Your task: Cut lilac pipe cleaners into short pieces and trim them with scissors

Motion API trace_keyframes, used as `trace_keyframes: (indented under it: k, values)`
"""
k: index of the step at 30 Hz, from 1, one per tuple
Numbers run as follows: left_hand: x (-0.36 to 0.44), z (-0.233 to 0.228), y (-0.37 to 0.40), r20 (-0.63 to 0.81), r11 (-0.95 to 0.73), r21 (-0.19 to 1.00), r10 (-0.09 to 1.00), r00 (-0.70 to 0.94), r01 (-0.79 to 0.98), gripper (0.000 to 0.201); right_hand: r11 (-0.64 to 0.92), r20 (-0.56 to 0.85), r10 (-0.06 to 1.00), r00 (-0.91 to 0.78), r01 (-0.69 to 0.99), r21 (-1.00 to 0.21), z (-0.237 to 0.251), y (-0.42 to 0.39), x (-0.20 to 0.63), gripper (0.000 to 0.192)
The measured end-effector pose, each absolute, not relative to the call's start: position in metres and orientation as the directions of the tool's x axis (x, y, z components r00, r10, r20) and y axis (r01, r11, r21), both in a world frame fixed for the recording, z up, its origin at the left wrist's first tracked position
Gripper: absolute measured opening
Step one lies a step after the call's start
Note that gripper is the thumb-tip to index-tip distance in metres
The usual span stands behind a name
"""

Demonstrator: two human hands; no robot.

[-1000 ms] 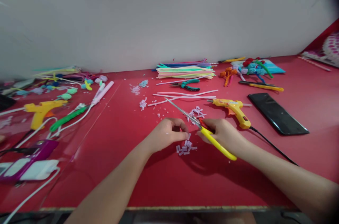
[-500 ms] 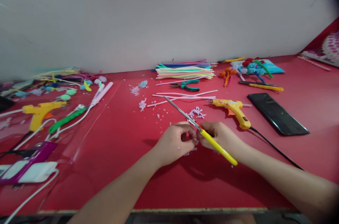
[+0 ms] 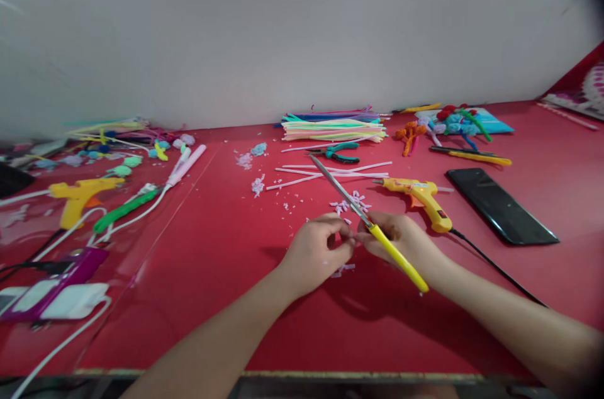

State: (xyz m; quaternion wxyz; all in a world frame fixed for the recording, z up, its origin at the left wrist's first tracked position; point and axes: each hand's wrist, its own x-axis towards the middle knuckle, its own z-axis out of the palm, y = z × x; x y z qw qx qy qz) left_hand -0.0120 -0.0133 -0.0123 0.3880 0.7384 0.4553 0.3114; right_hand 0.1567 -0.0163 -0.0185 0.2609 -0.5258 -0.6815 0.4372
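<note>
My right hand (image 3: 408, 245) is closed around yellow-handled scissors (image 3: 395, 253), whose blades slant up to the left. Fingertips of my left hand (image 3: 314, 254) are pinched together and meet the right fingertips; whatever lies between them is too small to make out. Just beyond the hands is a pile of short lilac pipe cleaner pieces (image 3: 361, 201). More lilac snippets (image 3: 345, 269) lie below the fingertips. Several long lilac pipe cleaners (image 3: 292, 182) rest on the red table, partly behind the scissor tips.
At right are a yellow glue gun (image 3: 419, 192) with its cord and a black phone (image 3: 503, 205). Teal pliers (image 3: 342, 150) lie before a pipe cleaner bundle (image 3: 333, 128). Another glue gun (image 3: 78, 197), cables and a purple power strip (image 3: 78, 273) crowd the left.
The view has shifted slightly, moving everything a little to the right. Both hands stay together at the fingertips, and the scissors remain in my right hand.
</note>
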Motion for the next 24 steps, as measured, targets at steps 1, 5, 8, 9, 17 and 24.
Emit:
trace_keyframes:
  k: [1,5,8,9,17,24]
  values:
    - [-0.013,-0.012,-0.012,0.109,-0.25,0.887,0.93,0.35,0.389,0.007,0.107,-0.071,0.947,-0.314,0.516,-0.85,-0.019,-0.015,0.159,0.012]
    - [-0.021,-0.011,-0.002,0.065,-0.074,0.992,0.993,0.095,0.103,0.009,0.239,0.038,0.962,-0.271,0.766,-0.597,-0.02,-0.012,0.165,0.023]
    - [-0.026,-0.011,0.002,0.021,-0.023,0.994,1.0,-0.021,-0.104,0.012,0.271,0.056,0.96,-0.273,0.868,-0.416,-0.02,-0.013,0.167,0.027]
    - [-0.028,-0.011,0.003,0.02,-0.026,0.989,0.999,-0.037,-0.146,0.012,0.282,0.06,0.958,-0.281,0.882,-0.377,-0.02,-0.014,0.166,0.028]
    - [-0.028,-0.007,0.002,0.052,-0.072,0.967,0.995,-0.089,-0.245,0.011,0.328,0.114,0.943,-0.313,0.932,-0.152,-0.024,-0.014,0.166,0.035]
    - [-0.03,-0.005,0.002,0.037,-0.058,0.96,0.996,-0.084,-0.272,0.011,0.348,0.148,0.932,-0.331,0.931,-0.111,-0.026,-0.014,0.167,0.038]
